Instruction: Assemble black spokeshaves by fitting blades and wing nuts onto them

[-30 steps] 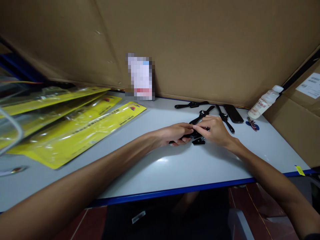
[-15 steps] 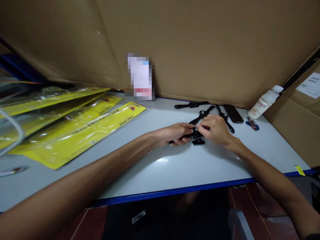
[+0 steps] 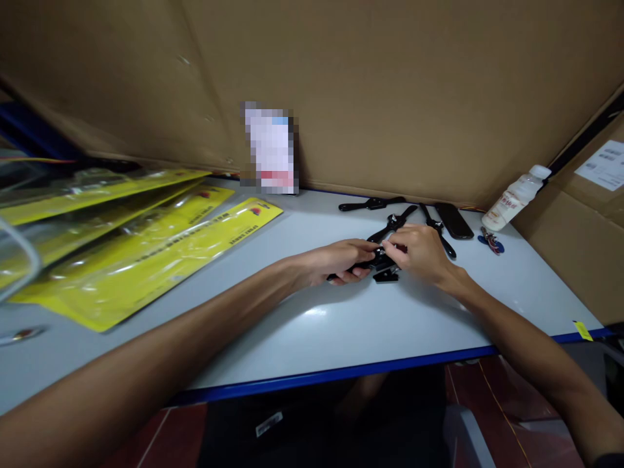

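My left hand [image 3: 344, 260] is wrapped round one handle of a black spokeshave [image 3: 381, 259], just above the table. My right hand [image 3: 422, 252] is closed over the tool's middle and other end, its thumb and fingers pinching at the small metal screw part. Those fingertips partly hide what they grip. Below the hands lies a small flat black piece [image 3: 387, 276]. Right behind them rests a second spokeshave [image 3: 392, 223]. Another spokeshave [image 3: 375, 203] lies farther back, and one more black spokeshave [image 3: 441, 237] is just right of my right hand.
Yellow blister packages [image 3: 185, 240] cover the table's left side. Toward the right lie a dark phone [image 3: 454, 221], a small bunch of metal parts on blue [image 3: 490, 241] and a tilted white bottle [image 3: 514, 201]. A blurred-out card [image 3: 273, 149] leans on the cardboard wall [image 3: 390, 97].
The view has shifted very slightly. Both hands stay on the same spokeshave, and the right fingers have moved a little at its middle.
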The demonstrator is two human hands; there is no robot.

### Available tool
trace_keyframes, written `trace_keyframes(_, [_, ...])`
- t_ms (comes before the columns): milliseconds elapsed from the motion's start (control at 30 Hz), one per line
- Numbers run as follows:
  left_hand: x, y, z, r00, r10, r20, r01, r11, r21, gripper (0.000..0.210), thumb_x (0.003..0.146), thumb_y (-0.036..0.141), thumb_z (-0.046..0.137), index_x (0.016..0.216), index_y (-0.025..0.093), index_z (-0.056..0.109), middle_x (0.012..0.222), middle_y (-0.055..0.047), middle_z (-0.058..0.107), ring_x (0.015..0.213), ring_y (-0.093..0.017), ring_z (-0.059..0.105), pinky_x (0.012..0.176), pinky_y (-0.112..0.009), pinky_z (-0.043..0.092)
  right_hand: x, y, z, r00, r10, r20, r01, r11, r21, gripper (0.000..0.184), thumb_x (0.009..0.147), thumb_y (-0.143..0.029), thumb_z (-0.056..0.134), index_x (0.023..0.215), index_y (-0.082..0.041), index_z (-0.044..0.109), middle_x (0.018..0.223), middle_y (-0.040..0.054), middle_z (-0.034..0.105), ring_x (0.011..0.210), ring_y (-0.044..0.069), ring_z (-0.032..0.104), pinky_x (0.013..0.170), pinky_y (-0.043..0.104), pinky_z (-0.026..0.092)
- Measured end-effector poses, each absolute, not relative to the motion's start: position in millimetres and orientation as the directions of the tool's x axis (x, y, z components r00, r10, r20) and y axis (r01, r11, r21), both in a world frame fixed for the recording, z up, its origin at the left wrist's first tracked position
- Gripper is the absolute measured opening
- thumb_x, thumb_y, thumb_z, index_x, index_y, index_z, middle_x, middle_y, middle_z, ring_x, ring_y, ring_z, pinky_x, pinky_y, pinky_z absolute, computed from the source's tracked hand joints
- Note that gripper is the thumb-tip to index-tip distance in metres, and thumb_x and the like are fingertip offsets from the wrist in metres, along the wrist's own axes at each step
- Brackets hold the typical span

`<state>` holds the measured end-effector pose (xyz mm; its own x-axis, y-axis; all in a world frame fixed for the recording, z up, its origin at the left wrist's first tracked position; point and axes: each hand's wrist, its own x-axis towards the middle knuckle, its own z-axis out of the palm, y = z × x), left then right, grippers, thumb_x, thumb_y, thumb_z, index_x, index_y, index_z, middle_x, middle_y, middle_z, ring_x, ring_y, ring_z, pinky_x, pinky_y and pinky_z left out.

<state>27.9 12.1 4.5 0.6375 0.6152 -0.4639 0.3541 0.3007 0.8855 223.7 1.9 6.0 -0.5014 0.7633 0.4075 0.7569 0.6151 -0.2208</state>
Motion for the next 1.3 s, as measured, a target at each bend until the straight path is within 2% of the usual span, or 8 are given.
trace_keyframes(167, [27.5, 12.7, 3.3, 0.624, 0.623, -0.471, 0.358, 0.308, 0.881, 0.012, 0.096, 0.022, 0.04, 0.106, 0.023, 0.046, 0.058, 0.008, 0.037, 0.038, -0.007, 0.02, 0.037, -0.02, 0.012, 222.6, 0.6, 10.0, -0.389, 0.826, 0.408, 0.705, 0.552, -0.445, 0.033, 0.093, -0.03, 0.051, 0.08, -0.017, 0.078, 0.066, 0.0019, 0.068, 0.06, 0.012, 0.052, 0.059, 0.026, 0.035])
trace_keyframes(267, [27.3, 12.5, 2.7, 0.629, 0.616, -0.474, 0.363, 0.307, 0.88, 0.012, 0.096, 0.024, 0.042, 0.107, 0.023, 0.047, 0.058, 0.008, 0.038, 0.037, -0.007, 0.021, 0.037, -0.021, 0.011, 223.5, 2.0, 12.7, -0.323, 0.84, 0.435, 0.742, 0.51, -0.436, 0.03, 0.091, -0.029, 0.054, 0.075, -0.017, 0.076, 0.061, 0.0002, 0.063, 0.057, 0.011, 0.047, 0.058, 0.026, 0.032])
trace_keyframes(500, [27.9, 12.4, 3.1, 0.632, 0.626, -0.456, 0.356, 0.288, 0.889, 0.006, 0.096, 0.022, 0.04, 0.098, 0.023, 0.044, 0.059, 0.008, 0.037, 0.038, -0.006, 0.02, 0.037, -0.019, 0.012, 223.5, 0.4, 10.6, -0.387, 0.848, 0.361, 0.788, 0.508, -0.349, 0.042, 0.09, -0.03, 0.053, 0.051, -0.016, 0.061, 0.048, -0.0037, 0.042, 0.05, 0.009, 0.029, 0.054, 0.029, 0.021])
trace_keyframes(700, [26.2, 13.1, 2.3, 0.646, 0.615, -0.452, 0.357, 0.28, 0.891, 0.012, 0.093, 0.024, 0.043, 0.105, 0.023, 0.046, 0.06, 0.008, 0.035, 0.038, -0.007, 0.02, 0.037, -0.02, 0.012, 221.4, -0.9, 10.8, -0.385, 0.858, 0.341, 0.647, 0.514, -0.563, 0.039, 0.091, -0.037, 0.055, 0.065, -0.015, 0.073, 0.052, -0.0041, 0.044, 0.053, 0.008, 0.035, 0.054, 0.026, 0.024])
trace_keyframes(800, [25.9, 13.2, 2.5, 0.656, 0.608, -0.447, 0.368, 0.259, 0.893, 0.018, 0.094, 0.025, 0.043, 0.111, 0.023, 0.046, 0.06, 0.008, 0.035, 0.039, -0.007, 0.02, 0.037, -0.021, 0.012, 223.2, 0.4, 12.7, -0.354, 0.848, 0.393, 0.682, 0.522, -0.512, 0.038, 0.092, -0.036, 0.055, 0.067, -0.015, 0.074, 0.055, -0.0032, 0.048, 0.054, 0.009, 0.036, 0.056, 0.026, 0.026])
trace_keyframes(933, [25.7, 14.1, 1.8, 0.677, 0.591, -0.44, 0.372, 0.241, 0.896, 0.013, 0.094, 0.028, 0.046, 0.106, 0.023, 0.045, 0.06, 0.008, 0.035, 0.039, -0.007, 0.02, 0.037, -0.021, 0.012, 226.4, 2.9, 13.3, -0.426, 0.839, 0.339, 0.714, 0.542, -0.443, 0.034, 0.091, -0.033, 0.053, 0.068, -0.016, 0.073, 0.053, -0.0037, 0.048, 0.053, 0.009, 0.035, 0.055, 0.027, 0.025])
trace_keyframes(1200, [25.5, 14.6, -0.8, 0.681, 0.594, -0.429, 0.367, 0.231, 0.901, 0.014, 0.094, 0.028, 0.047, 0.107, 0.023, 0.045, 0.06, 0.008, 0.035, 0.039, -0.008, 0.019, 0.037, -0.022, 0.011, 223.9, 2.6, 9.9, -0.419, 0.852, 0.314, 0.737, 0.521, -0.43, 0.032, 0.091, -0.033, 0.054, 0.069, -0.017, 0.071, 0.052, -0.0039, 0.049, 0.052, 0.01, 0.036, 0.055, 0.027, 0.025])
trace_keyframes(1300, [25.4, 14.2, 0.6, 0.683, 0.587, -0.435, 0.368, 0.237, 0.899, 0.01, 0.094, 0.027, 0.045, 0.103, 0.023, 0.045, 0.06, 0.009, 0.033, 0.039, -0.008, 0.018, 0.036, -0.021, 0.012, 227.5, 6.8, 11.2, -0.407, 0.845, 0.348, 0.75, 0.526, -0.401, 0.03, 0.091, -0.031, 0.056, 0.069, -0.018, 0.072, 0.059, -0.0014, 0.058, 0.058, 0.011, 0.045, 0.059, 0.026, 0.03])
